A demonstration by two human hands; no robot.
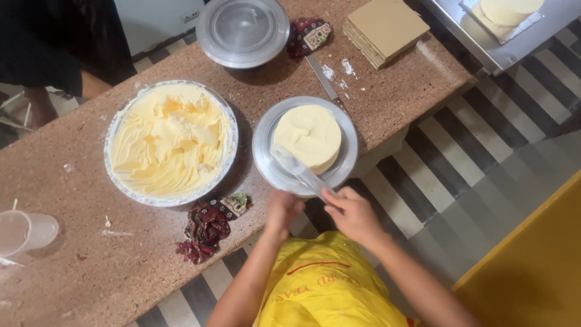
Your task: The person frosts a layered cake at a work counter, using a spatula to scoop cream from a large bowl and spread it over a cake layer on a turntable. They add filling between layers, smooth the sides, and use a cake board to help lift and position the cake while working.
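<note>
Now right hand (354,212) gripping spatula (299,172), left hand (281,209) at turntable (266,157)

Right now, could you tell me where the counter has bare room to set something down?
Bare counter lies between the plastic cup and the crumpled cloth. It is crowded between the cream bowl and the cake turntable.

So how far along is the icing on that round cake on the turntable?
The cake on the metal turntable looks fully covered in cream on top and on the side in view. In hand: the right hand holds a spatula against its side, while the left hand is at the turntable's edge. Plenty of cream remains in the big bowl; no decoration shows yet.
</note>
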